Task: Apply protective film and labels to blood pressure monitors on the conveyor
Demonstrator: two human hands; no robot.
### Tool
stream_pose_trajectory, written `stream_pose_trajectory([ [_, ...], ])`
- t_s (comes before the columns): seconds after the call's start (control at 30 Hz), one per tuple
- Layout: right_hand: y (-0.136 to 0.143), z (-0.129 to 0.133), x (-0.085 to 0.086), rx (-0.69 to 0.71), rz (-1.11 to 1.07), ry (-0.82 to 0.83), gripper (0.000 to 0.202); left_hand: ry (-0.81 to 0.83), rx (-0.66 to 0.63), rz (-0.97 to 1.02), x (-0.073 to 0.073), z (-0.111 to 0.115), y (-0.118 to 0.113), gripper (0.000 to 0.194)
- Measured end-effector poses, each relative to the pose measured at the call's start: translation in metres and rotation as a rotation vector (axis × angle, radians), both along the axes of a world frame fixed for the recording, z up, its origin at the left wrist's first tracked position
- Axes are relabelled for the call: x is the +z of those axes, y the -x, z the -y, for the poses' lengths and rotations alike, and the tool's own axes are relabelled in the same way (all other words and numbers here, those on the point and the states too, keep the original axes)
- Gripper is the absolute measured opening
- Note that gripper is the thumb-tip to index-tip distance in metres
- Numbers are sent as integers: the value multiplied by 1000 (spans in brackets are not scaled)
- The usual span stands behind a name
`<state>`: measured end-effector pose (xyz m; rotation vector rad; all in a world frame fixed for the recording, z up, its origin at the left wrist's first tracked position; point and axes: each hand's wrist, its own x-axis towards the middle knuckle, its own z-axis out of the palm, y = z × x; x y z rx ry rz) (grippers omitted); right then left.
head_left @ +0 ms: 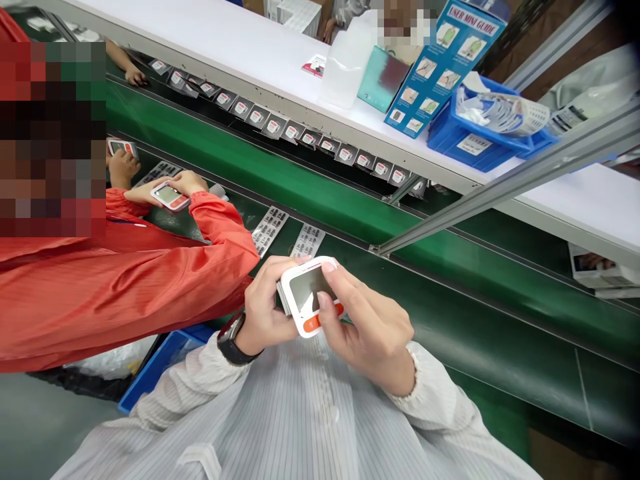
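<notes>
A small white device (306, 293) with a grey screen and an orange button is held close to my chest. My left hand (265, 307), with a dark watch on the wrist, grips its left edge. My right hand (367, 320) covers its right side, with the thumb lying on the screen's lower edge and the index fingertip on the top corner. Both my sleeves are white with fine stripes.
A green conveyor belt (350, 200) runs diagonally, with a row of similar devices (300, 137) on a far track. A co-worker's red sleeve (150, 280) is at left, their hands holding another device (170, 195). Label sheets (270, 230), a blue bin (480, 143) and a guide card (440, 60) lie beyond.
</notes>
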<state>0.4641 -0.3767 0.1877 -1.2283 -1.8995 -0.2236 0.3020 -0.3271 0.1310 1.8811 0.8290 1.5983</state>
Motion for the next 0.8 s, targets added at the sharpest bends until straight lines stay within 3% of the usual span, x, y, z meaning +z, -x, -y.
stream_pose_trajectory([
  [0.47, 9, 1, 9, 33, 10, -51, 58, -86, 38, 23, 10, 1, 8, 59],
  [0.8, 9, 5, 9, 53, 28, -74, 61, -132, 64, 32, 8, 5, 9, 57],
])
